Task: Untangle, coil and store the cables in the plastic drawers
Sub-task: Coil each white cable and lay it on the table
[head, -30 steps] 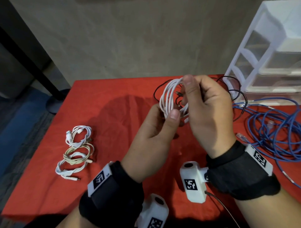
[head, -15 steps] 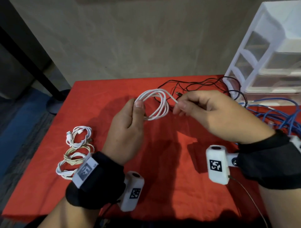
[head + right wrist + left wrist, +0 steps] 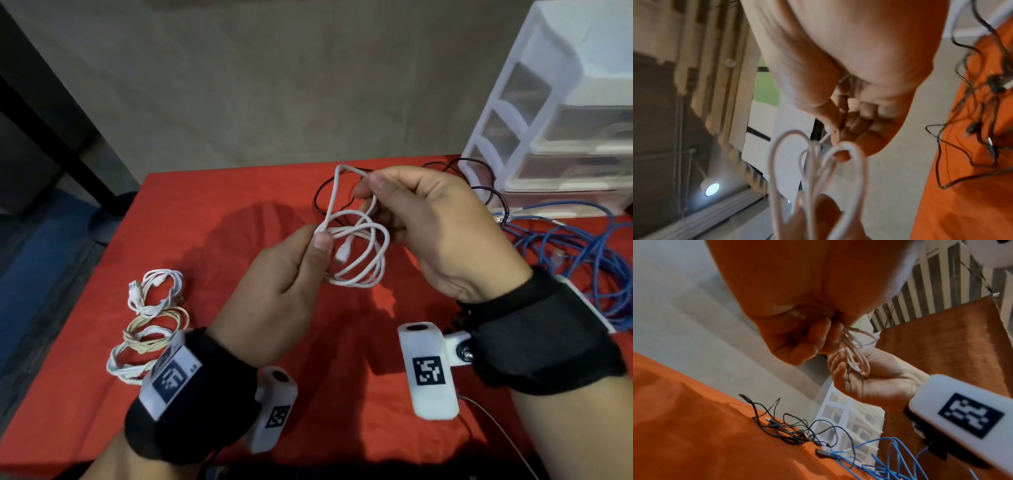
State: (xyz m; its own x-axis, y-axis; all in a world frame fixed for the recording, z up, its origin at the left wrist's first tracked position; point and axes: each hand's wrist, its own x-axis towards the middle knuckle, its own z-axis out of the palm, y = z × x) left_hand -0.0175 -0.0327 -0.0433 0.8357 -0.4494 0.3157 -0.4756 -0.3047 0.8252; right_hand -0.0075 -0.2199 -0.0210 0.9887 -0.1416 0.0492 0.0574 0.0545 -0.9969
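Note:
A white cable (image 3: 363, 253) hangs in loose loops above the red table (image 3: 212, 212). My left hand (image 3: 291, 274) pinches the loops together at their left side, between thumb and fingers. My right hand (image 3: 428, 219) pinches a strand near the top of the cable (image 3: 813, 170), its other fingers curled. In the left wrist view the white loops (image 3: 855, 353) run between both hands. A white plug end dangles inside the coil. The plastic drawers (image 3: 561, 113) stand at the far right.
Three coiled white and cream cables (image 3: 150, 322) lie at the table's left. A tangle of black cable (image 3: 789, 430) lies behind the hands near the drawers. A big loose heap of blue cable (image 3: 575, 253) covers the right side.
The coil has come lower and nearer to me and hangs looser. My right hand rose above it and now pinches an upper strand; my left hand shifted right, under it.

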